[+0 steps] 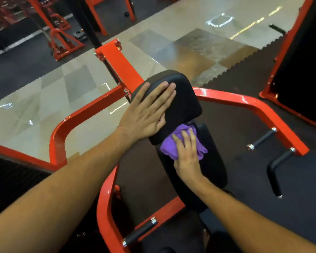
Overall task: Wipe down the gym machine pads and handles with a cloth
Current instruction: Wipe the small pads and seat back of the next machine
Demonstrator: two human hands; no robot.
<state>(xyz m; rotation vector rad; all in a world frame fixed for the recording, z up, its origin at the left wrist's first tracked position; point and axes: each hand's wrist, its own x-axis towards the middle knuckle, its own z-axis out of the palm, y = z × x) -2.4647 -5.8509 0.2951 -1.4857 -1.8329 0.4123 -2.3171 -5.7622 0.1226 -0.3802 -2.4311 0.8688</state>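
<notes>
Purple cloth [182, 143] flat under my right hand [187, 156], fingers spread, pressing it on the lower black pad [212, 161]; left hand [146, 110] fingers straight, together, on upper pad [181, 101]

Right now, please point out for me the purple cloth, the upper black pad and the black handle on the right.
purple cloth [169, 145], head view, bare left fold.
upper black pad [185, 99], head view, its top face.
black handle [274, 172], head view, bent grip's middle.
</notes>
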